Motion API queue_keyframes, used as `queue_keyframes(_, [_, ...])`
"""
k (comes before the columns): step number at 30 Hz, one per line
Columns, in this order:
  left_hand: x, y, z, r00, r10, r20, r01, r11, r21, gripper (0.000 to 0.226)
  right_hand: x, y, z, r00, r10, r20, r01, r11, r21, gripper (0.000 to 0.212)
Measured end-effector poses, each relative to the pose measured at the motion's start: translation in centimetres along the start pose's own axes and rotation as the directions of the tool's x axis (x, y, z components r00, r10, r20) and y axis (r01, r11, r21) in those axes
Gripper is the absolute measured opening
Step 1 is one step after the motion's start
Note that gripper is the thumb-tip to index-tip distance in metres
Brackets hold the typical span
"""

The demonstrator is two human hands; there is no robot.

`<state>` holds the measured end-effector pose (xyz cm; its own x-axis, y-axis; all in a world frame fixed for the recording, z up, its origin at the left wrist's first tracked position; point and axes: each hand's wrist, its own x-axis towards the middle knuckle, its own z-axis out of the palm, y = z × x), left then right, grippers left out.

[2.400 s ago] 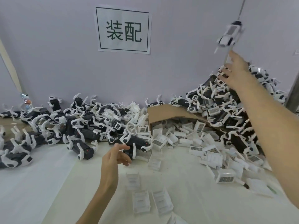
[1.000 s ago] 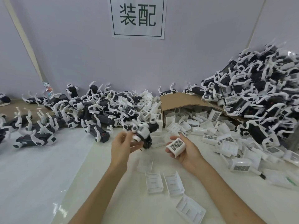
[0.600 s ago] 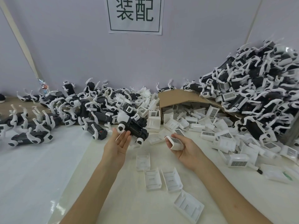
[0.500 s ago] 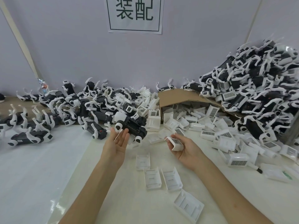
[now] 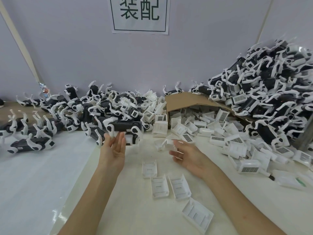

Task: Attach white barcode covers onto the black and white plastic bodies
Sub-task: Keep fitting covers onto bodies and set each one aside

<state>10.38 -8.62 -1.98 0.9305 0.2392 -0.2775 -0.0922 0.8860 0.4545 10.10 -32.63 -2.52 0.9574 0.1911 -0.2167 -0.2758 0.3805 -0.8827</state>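
A person works at a white table, both bare forearms reaching in from the near edge. The left hand is turned palm up with its fingers straight and spread wide, gripping nothing. A black and white body lies level right at its fingertips. It is blurred, and I cannot tell whether it rests on the fingers or hangs just above them.

The right hand is beside it, a little apart, palm partly up and fingers curled. It holds a white barcode cover at its fingertips, also blurred, so the exact grip is unclear. The cover is near the body but not touching it.

Four loose covers lie hollow side up on the table between the forearms, one of them nearer the front edge.

Behind the hands, a cardboard box lies on its side against the wall. A spill of covers spreads from its mouth toward the right, many showing barcode labels. A tall heap of bodies rises on the right, over and behind the box. A lower scatter of bodies runs along the wall to the left. A paper sign with two large dark characters hangs on the wall above.
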Motion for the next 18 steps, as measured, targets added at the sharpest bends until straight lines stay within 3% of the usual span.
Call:
queue_keyframes(3, [-0.5, -0.5, 0.1, 0.995, 0.009, 0.104, -0.031, 0.975, 0.220, 0.026, 0.3, 0.2, 0.1, 1.000, 0.008, -0.017, -0.009, 0.997, -0.077, 0.031])
queue_keyframes(6, [-1.1, -0.9, 0.5, 0.978, 0.025, 0.207, -0.104, 0.918, 0.381, 0.020, 0.4, 0.3, 0.2, 1.000, 0.001, 0.007, -0.001, 1.000, 0.005, 0.042])
queue_keyframes(13, [-2.8, -1.6, 1.9, 0.892, 0.100, 0.442, -0.321, 0.827, 0.461, 0.030, 0.3, -0.4, -0.5, 0.988, -0.149, 0.028, 0.137, 0.956, 0.258, 0.044])
queue_keyframes(18, [-3.3, -2.9, 1.9, 0.870, 0.043, 0.491, -0.332, 0.787, 0.520, 0.032, 0.1, -0.5, -0.6, 0.962, -0.262, 0.075, 0.252, 0.960, 0.122, 0.020])
